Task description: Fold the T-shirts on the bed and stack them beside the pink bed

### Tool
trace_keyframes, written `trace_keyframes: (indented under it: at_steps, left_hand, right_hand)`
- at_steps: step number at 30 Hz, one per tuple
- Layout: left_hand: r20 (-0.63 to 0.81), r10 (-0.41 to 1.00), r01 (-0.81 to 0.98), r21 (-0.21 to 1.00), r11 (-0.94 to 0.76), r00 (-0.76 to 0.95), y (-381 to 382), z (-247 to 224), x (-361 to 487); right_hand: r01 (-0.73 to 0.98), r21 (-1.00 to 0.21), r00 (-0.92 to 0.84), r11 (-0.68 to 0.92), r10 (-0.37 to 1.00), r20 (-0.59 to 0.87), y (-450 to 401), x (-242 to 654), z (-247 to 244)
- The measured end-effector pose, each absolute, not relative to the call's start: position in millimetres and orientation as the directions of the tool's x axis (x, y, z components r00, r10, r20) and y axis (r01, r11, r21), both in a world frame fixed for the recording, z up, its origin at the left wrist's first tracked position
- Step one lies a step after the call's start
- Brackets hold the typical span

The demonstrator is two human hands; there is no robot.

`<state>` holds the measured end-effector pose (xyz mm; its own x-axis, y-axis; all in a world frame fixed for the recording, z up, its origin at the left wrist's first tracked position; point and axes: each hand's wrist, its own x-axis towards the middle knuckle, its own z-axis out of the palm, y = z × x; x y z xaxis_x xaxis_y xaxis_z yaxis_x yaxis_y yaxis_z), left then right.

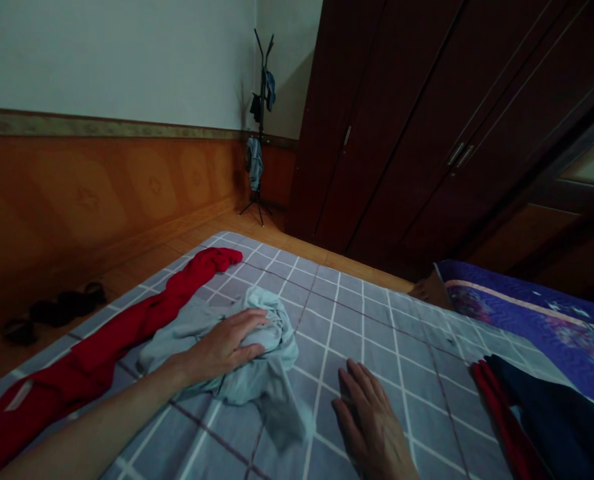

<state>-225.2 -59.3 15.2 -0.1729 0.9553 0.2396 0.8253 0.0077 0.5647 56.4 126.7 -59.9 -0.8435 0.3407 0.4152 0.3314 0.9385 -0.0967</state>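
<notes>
A crumpled pale grey-green garment (277,373) lies bunched on the checked bedsheet (357,313). On top of it rests my left hand (229,340), its fingers stretched forward over the cloth and the thumb apart. To the right of the garment, my right hand (371,423) is low over the sheet with fingers extended and nothing in them. Whether that hand touches the sheet I cannot tell. Beyond my left forearm stretches a long, twisted red garment (141,320) along the bed's left side. The kind of the pale garment does not show.
Folded dark blue clothing (551,413) and a red piece (501,407) lie at the bed's right. Behind them is a purple patterned mattress (527,300). A coat rack (261,120) stands in the corner beside a dark wardrobe (377,120). Dark footwear (57,310) sits on the floor at left.
</notes>
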Motion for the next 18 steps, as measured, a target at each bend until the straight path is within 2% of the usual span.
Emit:
trace_keyframes:
  at_steps: [3,6,9,13,16,18]
  left_hand:
    - [0.226,0.927,0.829,0.542,0.135,-0.299,-58,7,-233]
    - [0.246,0.860,0.836,0.456,0.305,-0.448,-58,-5,-249]
    - [0.188,0.880,0.849,0.410,0.334,-0.437,-55,-9,-249]
    - [0.148,0.926,0.815,0.536,0.220,-0.347,-46,-5,-222]
    - [0.112,0.939,0.700,0.696,0.161,-0.326,-36,1,-193]
    - [0.086,0.960,0.567,0.819,0.085,-0.268,-25,8,-174]
  right_hand:
    - [0.339,-0.126,-0.849,0.932,0.361,0.387,130,58,-60]
    - [0.318,-0.179,-0.849,0.931,0.364,0.382,130,60,-59]
    - [0.283,-0.261,-0.858,0.923,0.365,0.362,126,61,-51]
    - [0.152,-0.377,-0.927,0.914,0.264,0.266,114,60,-37]
    - [0.023,-0.445,-0.957,0.895,0.148,0.249,103,58,-34]
    - [0.006,-0.520,-0.947,0.854,0.172,0.272,99,59,-34]
